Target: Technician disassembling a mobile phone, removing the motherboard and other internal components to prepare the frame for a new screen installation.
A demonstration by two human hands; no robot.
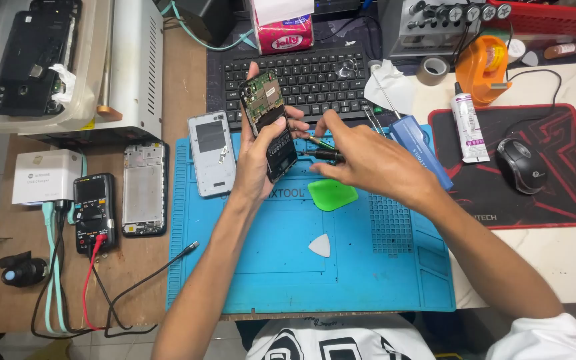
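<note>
A cluttered repair worktop [555, 267] carries a blue work mat [288, 280], with a black keyboard [308, 80] behind it and a red and black mouse pad [555, 193] with a mouse [521, 165] to the right.

The left hand [255, 163] is closed around an opened phone [269, 123], held upright above the far edge of the mat, its circuit board and dark inner parts facing the camera. The right hand [361, 157] pinches a small screwdriver [320, 155] between thumb and fingertips, with the tip at the phone's right edge, about mid-height. By the look of it, the step in hand is working a screw on the bare inside of the phone. The next move seems to call for a steady left grip and a straight, light turn, so the tip does not slip onto the board.

On the mat lie a grey back cover [211, 153] just left of the phone, a green pick [332, 195] below the right hand and a white triangular pick [321, 245] nearer the person.

At the far left a clear plastic tub [91, 73] holds another black phone frame and a scrap of white paper. Beside the mat sit a bare phone screen frame [144, 190] and a black multimeter [94, 210] with red and black leads.
</note>
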